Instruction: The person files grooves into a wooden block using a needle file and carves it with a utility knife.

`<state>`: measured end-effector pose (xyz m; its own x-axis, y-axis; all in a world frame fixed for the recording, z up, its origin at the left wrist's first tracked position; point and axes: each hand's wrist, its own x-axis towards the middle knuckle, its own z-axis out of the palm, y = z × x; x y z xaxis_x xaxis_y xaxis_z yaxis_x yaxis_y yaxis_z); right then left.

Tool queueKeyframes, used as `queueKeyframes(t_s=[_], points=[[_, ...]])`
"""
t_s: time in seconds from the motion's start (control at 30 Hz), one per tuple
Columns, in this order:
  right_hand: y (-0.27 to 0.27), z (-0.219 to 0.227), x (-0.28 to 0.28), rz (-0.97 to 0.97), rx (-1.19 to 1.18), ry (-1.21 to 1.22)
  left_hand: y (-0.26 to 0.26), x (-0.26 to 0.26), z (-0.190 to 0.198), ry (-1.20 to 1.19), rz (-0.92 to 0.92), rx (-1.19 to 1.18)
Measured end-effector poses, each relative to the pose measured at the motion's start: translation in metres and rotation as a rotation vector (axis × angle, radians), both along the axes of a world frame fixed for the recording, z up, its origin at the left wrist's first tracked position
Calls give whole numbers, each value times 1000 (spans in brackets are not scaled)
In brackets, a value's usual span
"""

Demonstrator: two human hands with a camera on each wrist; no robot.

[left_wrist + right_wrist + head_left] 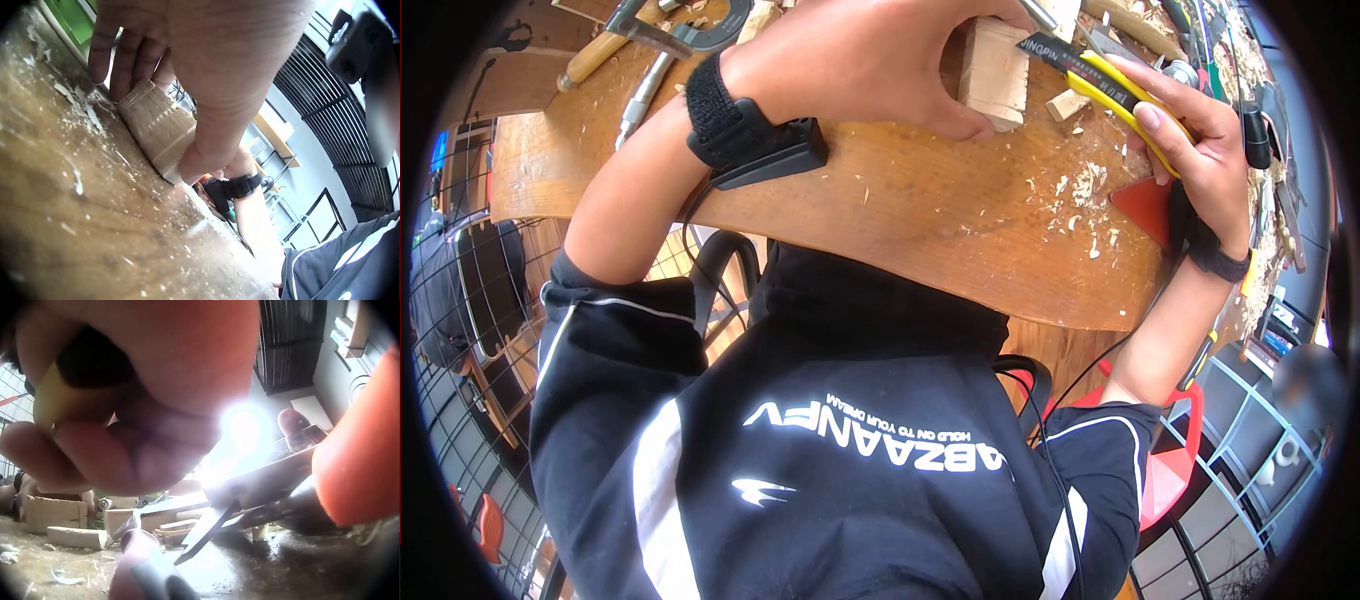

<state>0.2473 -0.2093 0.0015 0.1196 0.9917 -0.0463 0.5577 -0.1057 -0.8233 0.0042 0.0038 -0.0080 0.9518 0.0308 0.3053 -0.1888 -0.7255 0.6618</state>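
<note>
My left hand (850, 65) grips a pale wooden block (997, 75) on the wooden table, its thumb along the near side. In the left wrist view the same block (156, 128) sits between the thumb and the fingers, one face lying along the tabletop. To the right, my right hand (1215, 160) holds a yellow and black utility knife (1115, 88), which points toward the block's upper right side. The right wrist view shows the curled fingers (94, 456) around the knife's handle. A small wood offcut (1067, 104) lies beside the block.
Wood shavings (1088, 185) are scattered over the table (880, 200) and pile up along its right side among tools. A red triangular piece (1142, 210) lies under the right wrist. A wooden handle (595, 60) and a grey metal C-shaped tool (725, 30) lie at the upper left.
</note>
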Motion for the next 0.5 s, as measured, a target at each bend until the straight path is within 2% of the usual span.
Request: queueKeyframes(t_s=[0.07,0.13,0.17,0.3,0.43,0.47,0.5], points=[[0,0,-2,7,-35,-15,-2,0,2,-83,-41,13],[1,1,-3,16,-69,-38,-4,2,6,83,7,-91],[1,1,-4,-5,-58,-54,-3,1,5,81,10,-96],[0,5,-5,-62,-50,-55,-1,-4,-5,-136,-40,13],[0,6,-7,1,0,-34,-1,-5,-3,-273,-56,106],[0,5,-7,0,-1,-14,-4,-5,0,-272,-54,105],[0,4,-7,-1,-2,7,-10,-5,4,-106,19,0]])
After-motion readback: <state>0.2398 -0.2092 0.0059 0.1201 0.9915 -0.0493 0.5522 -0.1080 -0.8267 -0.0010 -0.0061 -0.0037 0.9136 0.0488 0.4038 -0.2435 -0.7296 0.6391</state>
